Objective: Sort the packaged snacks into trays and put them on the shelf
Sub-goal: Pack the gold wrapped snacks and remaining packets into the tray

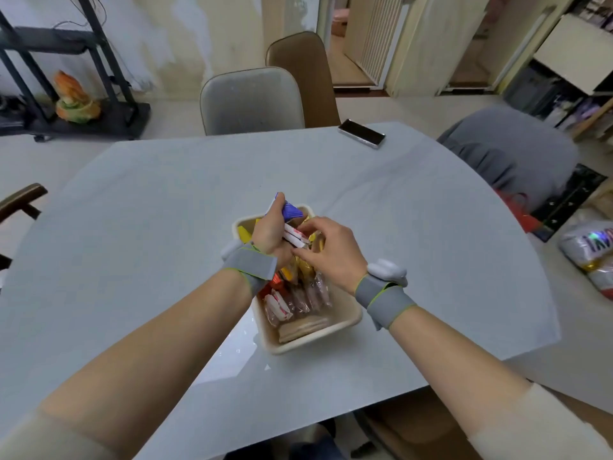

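Head view: cream rectangular plastic tray (345,322) w/ rounded corners sat mid-table on the pale grey smooth tabletop (132,227), packed w/ small wrapped snacks. Near end held clear-wrapped round brown biscuits (303,325) lying flat; red-and-white crinkly packets (278,305) stood beside them, then orange and yellow foil packs (300,267) farther in. Exact snack count couldn't be told, hands covered the far half.

Left hand (270,232) was over the tray, fingers curled round a bunch of packets: 1 blue-and-white striped glossy wrapper (292,210) on top, 2 flat red-and-white bars (293,237) under it. Right hand (331,250) hovered just beside, fingers half bent, tips touching the bars' edge; whether it pinched anything couldn't be told. Each wrist wore 1 grey fabric band w/ a white plastic pod.

Also there: 1 dark slim phone (362,133) at the table's far edge, 2 chairs behind, grey padded (250,101) and brown (306,74).
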`<act>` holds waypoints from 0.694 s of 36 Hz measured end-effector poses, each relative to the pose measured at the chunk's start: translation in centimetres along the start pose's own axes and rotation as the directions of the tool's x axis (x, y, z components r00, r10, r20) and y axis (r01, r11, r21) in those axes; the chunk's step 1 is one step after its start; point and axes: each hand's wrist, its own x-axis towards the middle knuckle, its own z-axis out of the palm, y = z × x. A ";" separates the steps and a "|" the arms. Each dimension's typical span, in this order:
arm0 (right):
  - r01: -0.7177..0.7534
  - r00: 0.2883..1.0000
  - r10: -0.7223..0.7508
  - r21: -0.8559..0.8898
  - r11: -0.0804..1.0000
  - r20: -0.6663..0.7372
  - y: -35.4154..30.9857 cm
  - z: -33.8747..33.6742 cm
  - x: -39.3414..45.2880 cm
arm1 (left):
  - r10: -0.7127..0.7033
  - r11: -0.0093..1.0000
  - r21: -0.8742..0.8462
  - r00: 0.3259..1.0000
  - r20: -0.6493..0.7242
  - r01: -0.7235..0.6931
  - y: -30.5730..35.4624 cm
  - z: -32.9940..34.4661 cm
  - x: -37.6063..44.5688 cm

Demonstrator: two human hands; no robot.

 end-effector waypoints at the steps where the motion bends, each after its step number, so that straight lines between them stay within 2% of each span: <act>1: 0.025 0.999 -0.024 -0.053 0.998 0.022 0.0 0.1 0.0 | -0.004 1.000 0.031 1.000 0.014 0.004 -0.2 0.1 -0.1; 4: 0.049 0.998 -0.042 -0.188 0.981 0.037 0.0 0.4 0.0 | -0.009 0.996 0.089 1.000 -0.001 0.009 -0.3 0.7 -0.1; 8: -0.105 0.994 0.100 -0.211 0.972 -0.032 0.8 0.7 -0.1 | 0.065 0.982 0.180 0.997 -0.050 -0.055 -0.3 0.9 -0.1; 11: -0.254 0.954 0.288 -0.293 0.922 0.080 2.7 1.2 -1.3 | 0.269 0.868 0.459 0.957 -0.114 -0.189 -0.1 -0.1 0.5; 13: -0.277 0.909 0.367 -0.372 0.886 0.198 3.9 1.7 -2.5 | 0.341 0.810 0.524 0.938 -0.057 -0.263 0.3 -0.7 0.9; 16: -0.284 0.863 0.421 -0.420 0.862 0.279 4.7 3.2 -3.6 | 0.312 0.758 0.603 0.950 0.000 -0.249 0.7 -1.6 1.4; 21: -0.342 0.853 0.451 -0.373 0.862 0.262 4.1 6.5 -3.4 | 0.302 0.594 0.752 0.946 0.121 -0.286 0.9 -2.1 2.2; 25: -0.370 0.851 0.466 -0.352 0.860 0.243 3.7 8.2 -3.5 | 0.300 0.528 0.789 0.938 0.173 -0.314 1.0 -2.3 2.7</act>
